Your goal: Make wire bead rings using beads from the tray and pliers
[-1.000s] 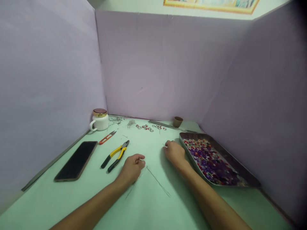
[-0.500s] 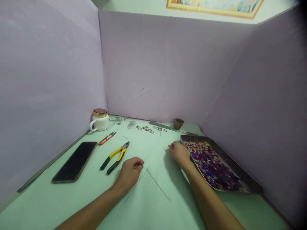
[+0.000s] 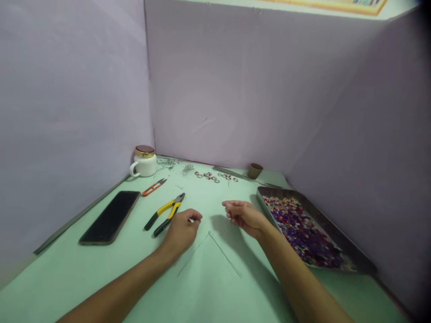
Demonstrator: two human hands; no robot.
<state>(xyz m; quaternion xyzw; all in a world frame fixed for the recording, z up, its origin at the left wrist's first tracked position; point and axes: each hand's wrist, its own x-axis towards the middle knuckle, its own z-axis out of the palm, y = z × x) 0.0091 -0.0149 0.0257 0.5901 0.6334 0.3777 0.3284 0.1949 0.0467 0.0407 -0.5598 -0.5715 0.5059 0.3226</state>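
Observation:
My left hand [image 3: 183,229] rests low over the table, thumb and fingers bent into a pinch; whatever is between them is too small to make out. Just right of it lies a thin bent wire [image 3: 224,254], its small looped tip pointing away from me and its two legs spread apart. My right hand [image 3: 245,217] hovers above the table beside the bead tray, index finger stretched forward and the other fingers loosely bent, with nothing visible in it. Pliers [image 3: 168,214] with yellow and black handles lie just beyond my left hand, jaws pointing away.
A metal tray [image 3: 340,226] of mixed beads stands at right. Thread snips [image 3: 154,187], a phone [image 3: 110,218] and a lidded white mug [image 3: 145,166] are at left. Beaded wire pieces [image 3: 212,177], a wire heap [image 3: 187,169], rods [image 3: 242,174] and a small brown cup [image 3: 255,170] lie along the back.
My right hand has moved left, away from the tray, and its fingers have loosened from a closed grip. My left hand stays nearly in place. The view has tilted down slightly.

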